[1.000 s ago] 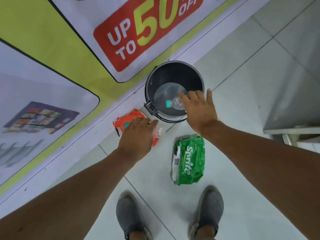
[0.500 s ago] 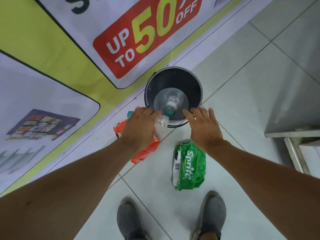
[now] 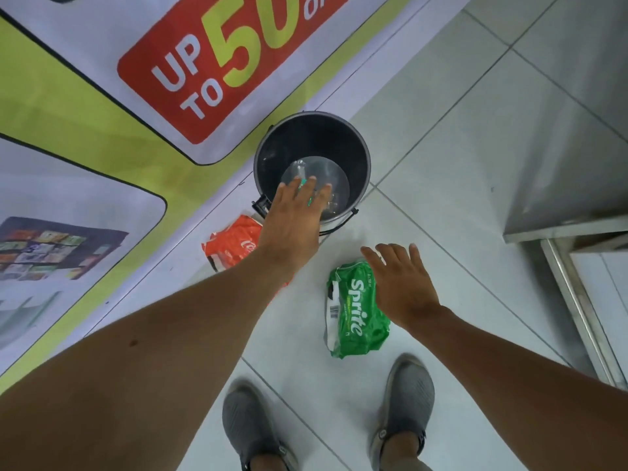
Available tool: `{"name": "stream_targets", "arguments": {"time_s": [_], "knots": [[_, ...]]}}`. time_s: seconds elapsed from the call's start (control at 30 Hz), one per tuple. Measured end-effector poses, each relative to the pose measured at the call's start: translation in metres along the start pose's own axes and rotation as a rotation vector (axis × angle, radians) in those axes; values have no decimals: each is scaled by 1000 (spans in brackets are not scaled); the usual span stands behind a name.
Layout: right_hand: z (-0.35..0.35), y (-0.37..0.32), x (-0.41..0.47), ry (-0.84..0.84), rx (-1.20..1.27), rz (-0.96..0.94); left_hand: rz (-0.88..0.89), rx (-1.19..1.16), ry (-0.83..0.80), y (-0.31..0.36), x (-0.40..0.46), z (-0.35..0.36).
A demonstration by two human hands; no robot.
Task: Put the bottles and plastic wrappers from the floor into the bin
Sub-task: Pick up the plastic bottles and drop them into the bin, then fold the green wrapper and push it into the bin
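A dark round bin (image 3: 365,154) stands on the tiled floor against a banner. One clear bottle (image 3: 299,168) lies on its bottom. My left hand (image 3: 292,222) reaches over the bin's near rim with fingers stretched out and apart. A second clear bottle with a green cap (image 3: 330,206) shows just under those fingers, inside the bin. An orange wrapper (image 3: 234,243) lies left of the bin, partly hidden by my left forearm. A green Sprite wrapper (image 3: 353,317) lies in front of the bin. My right hand (image 3: 401,283) hovers over its upper right edge, fingers spread, holding nothing.
A printed "UP TO 50% OFF" banner (image 3: 204,79) covers the surface to the left and behind the bin. A stainless steel cabinet (image 3: 571,147) stands at the right. My two grey shoes (image 3: 251,430) (image 3: 407,402) are at the bottom, near the green wrapper.
My left hand carried a clear bottle from beside the orange wrapper to over the bin and spread its fingers. My right hand drew back from the bin to above the green wrapper.
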State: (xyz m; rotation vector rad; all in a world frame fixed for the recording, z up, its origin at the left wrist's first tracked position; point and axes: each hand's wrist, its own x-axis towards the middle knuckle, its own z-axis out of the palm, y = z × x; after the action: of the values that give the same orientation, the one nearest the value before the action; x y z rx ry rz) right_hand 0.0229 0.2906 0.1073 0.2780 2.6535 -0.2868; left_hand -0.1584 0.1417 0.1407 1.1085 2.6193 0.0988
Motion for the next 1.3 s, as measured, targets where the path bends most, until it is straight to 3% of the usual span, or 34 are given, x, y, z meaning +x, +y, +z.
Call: {"name": "stream_targets", "arguments": {"time_s": [0.13,0.27,0.4,0.5,0.63,0.73,0.87,0.97,1.17,1.3], "knots": [[14,-4,-21,-132,3,30,34,-51,13,5,-70,29],[47,-4,-36,-233,-27,19,-6,-83,-169,15,-134,85],[81,10,-34,-291,-116,-75,-67,-126,-329,43,-169,145],[98,26,-19,-285,-230,-214,-98,-213,-294,80,-171,181],[119,46,15,-256,-379,-423,-377,-370,-205,139,-160,225],[134,51,37,-246,-433,-496,-556,-420,-271,159,-144,253],[150,51,39,-297,-362,-338,-504,-200,-375,124,-133,275],[158,44,22,-323,-290,-224,-426,-34,-311,79,-129,265],[157,20,5,-153,-268,-193,-274,-122,-255,49,-130,244],[163,10,35,-85,-368,-276,-301,-107,-287,49,-120,261]]}}
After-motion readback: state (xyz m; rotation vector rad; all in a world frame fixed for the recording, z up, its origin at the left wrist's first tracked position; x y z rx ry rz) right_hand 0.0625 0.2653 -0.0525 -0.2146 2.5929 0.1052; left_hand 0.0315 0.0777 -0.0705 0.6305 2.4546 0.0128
